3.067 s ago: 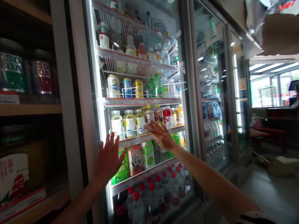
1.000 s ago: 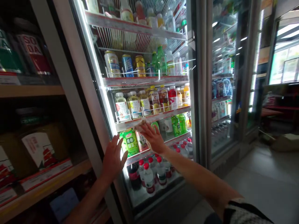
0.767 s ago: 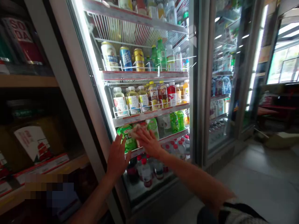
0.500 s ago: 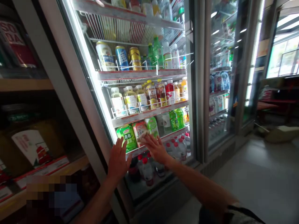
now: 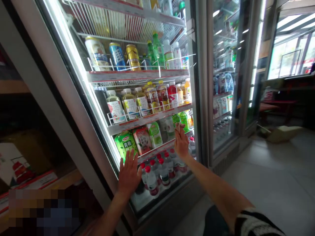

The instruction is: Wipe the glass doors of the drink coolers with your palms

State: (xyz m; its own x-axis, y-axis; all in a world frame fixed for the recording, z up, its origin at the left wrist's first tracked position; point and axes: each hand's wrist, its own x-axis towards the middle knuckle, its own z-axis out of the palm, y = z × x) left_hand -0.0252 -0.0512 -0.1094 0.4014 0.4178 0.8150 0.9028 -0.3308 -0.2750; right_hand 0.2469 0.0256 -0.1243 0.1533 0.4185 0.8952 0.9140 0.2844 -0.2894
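Observation:
My left hand (image 5: pixel 129 173) has its fingers spread and holds nothing; it is at the glass door, in front of the green carton (image 5: pixel 125 144) at the lower left of the lit fridge. My right hand (image 5: pixel 181 142) presses a crumpled pinkish cloth (image 5: pixel 179 126) to the glass, over the green bottles (image 5: pixel 183 119) on the same shelf. Between the hands, behind the glass, stand a red carton (image 5: pixel 142 141) and a pale green one (image 5: pixel 155 133). Red-capped bottles (image 5: pixel 163 172) fill the bottom of the fridge.
The door's metal frame (image 5: pixel 203 98) rises right of my right hand, with a second glass-fronted fridge (image 5: pixel 222 108) beyond. On the left is a dark shelf (image 5: pixel 46 178) with goods. A pale floor (image 5: pixel 275 173) and a cardboard-like object (image 5: pixel 283 133) are at the right.
My right hand and the cloth have moved right across the glass, from the red carton to the green bottles. My left hand stays at the glass by the green carton. The view has shifted slightly.

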